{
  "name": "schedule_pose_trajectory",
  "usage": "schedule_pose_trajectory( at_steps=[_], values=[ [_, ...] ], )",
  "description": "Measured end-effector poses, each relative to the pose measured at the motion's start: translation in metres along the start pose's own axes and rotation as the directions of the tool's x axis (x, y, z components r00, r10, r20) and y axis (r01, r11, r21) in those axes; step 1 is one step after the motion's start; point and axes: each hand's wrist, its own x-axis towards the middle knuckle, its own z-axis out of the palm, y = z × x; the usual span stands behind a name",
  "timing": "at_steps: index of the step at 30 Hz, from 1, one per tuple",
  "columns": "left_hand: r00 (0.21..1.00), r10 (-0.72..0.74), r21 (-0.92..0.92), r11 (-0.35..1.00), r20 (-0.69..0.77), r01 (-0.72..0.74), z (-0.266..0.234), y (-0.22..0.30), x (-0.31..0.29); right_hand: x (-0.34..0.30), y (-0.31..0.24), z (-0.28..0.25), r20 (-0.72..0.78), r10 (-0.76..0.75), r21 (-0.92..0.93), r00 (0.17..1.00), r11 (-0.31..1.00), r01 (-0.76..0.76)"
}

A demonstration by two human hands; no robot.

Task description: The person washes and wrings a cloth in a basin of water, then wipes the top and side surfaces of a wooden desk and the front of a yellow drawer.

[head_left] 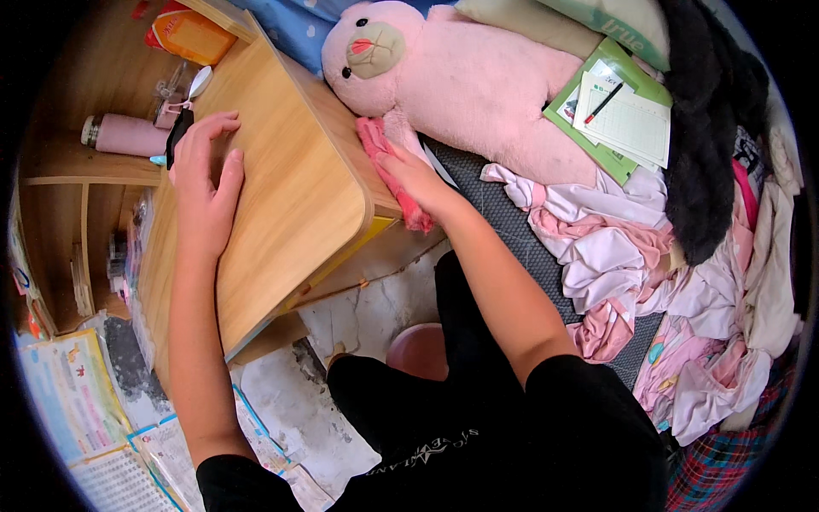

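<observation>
My right hand presses a folded pinkish-red cloth against the side edge of a wooden desk. The cloth is bunched under the palm and fingers, and part of it hangs below the hand. On the left, my left hand rests at the desk top with its fingers bent and the thumb held apart from them. Right beside its fingers is a black object, partly hidden. A pink thermos bottle lies just past it.
A large pink plush bear lies on the bed beyond the desk. Green and white papers with a pen rest on it. Crumpled clothes cover the bed's right side. A pink bucket stands by my legs. Books lie at lower left.
</observation>
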Motion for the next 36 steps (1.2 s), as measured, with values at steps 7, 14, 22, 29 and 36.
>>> schedule_pose_trajectory(
  at_steps=[7, 14, 22, 29, 36],
  values=[
    [1.000, 0.002, -0.021, 1.000, -0.016, -0.002, -0.001, 0.004, 0.001, 0.028, 0.017, 0.004, -0.095, -0.140, -0.227, 0.986, 0.967, 0.115],
    [1.000, -0.019, -0.048, 0.999, 0.020, 0.020, 0.001, 0.003, 0.002, 0.075, 0.071, -0.010, 0.012, 0.087, -0.023, 0.996, 0.996, -0.087],
    [0.999, -0.029, -0.050, 0.998, 0.040, 0.031, -0.002, -0.002, -0.004, 0.099, 0.070, -0.013, 0.117, 0.579, -0.058, 0.807, 0.815, -0.577],
    [0.998, -0.034, -0.116, 0.992, 0.060, 0.041, 0.004, 0.014, 0.016, 0.106, 0.112, -0.036, 0.046, 0.251, 0.196, 0.967, 0.947, -0.255],
    [0.995, -0.082, -0.073, 0.994, 0.057, 0.086, -0.002, 0.006, -0.002, 0.069, -0.026, 0.020, 0.097, -0.081, 0.067, 0.992, 0.995, 0.075]
  ],
)
